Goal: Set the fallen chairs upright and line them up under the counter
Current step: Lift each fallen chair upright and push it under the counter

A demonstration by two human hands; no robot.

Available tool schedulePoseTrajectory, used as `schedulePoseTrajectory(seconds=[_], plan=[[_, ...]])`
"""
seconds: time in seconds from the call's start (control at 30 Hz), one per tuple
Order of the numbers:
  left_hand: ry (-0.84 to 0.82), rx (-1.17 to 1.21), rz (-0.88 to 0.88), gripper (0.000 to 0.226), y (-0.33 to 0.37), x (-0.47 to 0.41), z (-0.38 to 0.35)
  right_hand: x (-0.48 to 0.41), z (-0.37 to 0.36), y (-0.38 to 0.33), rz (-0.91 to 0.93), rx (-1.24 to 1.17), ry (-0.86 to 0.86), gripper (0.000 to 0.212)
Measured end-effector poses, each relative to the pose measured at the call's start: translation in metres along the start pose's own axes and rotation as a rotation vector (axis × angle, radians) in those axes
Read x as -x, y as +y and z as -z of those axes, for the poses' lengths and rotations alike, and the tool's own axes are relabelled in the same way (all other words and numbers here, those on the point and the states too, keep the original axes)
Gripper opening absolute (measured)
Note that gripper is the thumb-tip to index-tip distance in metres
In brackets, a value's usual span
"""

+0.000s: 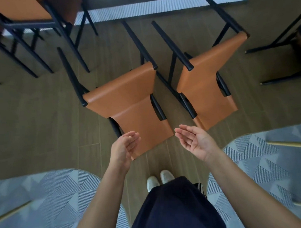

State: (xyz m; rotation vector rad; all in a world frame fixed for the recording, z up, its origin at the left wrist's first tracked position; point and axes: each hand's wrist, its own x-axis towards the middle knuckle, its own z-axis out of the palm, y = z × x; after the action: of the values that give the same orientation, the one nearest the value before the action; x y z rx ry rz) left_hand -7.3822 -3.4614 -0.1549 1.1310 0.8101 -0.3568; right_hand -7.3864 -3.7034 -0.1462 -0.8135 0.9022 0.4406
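Observation:
Two chairs with orange leather seats and black metal legs lie tipped on their backs on the wood floor, legs pointing away from me. The nearer fallen chair [129, 104] is at the centre; the second fallen chair [206, 83] lies to its right. My left hand [125, 147] hovers over the near corner of the centre chair's backrest, fingers relaxed, holding nothing. To the right of that backrest my right hand [193, 141] is held palm up with loose fingers, also empty. An upright chair [28, 10] stands at the top left by the counter base [142, 10].
Grey patterned round rugs [47, 199] [267, 161] flank me on both sides. Legs of another chair [277, 44] reach in at the right edge. My white shoes [160, 179] stand on the floor just behind the centre chair.

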Motion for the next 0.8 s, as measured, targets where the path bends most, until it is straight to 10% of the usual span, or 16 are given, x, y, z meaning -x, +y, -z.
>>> schedulePoseTrajectory(seconds=[0.8], plan=[[0.090, -0.311, -0.091, 0.019, -0.223, -0.334, 0.019, -0.392, 0.090, 0.130, -0.092, 0.146, 0.014, 0.024]])
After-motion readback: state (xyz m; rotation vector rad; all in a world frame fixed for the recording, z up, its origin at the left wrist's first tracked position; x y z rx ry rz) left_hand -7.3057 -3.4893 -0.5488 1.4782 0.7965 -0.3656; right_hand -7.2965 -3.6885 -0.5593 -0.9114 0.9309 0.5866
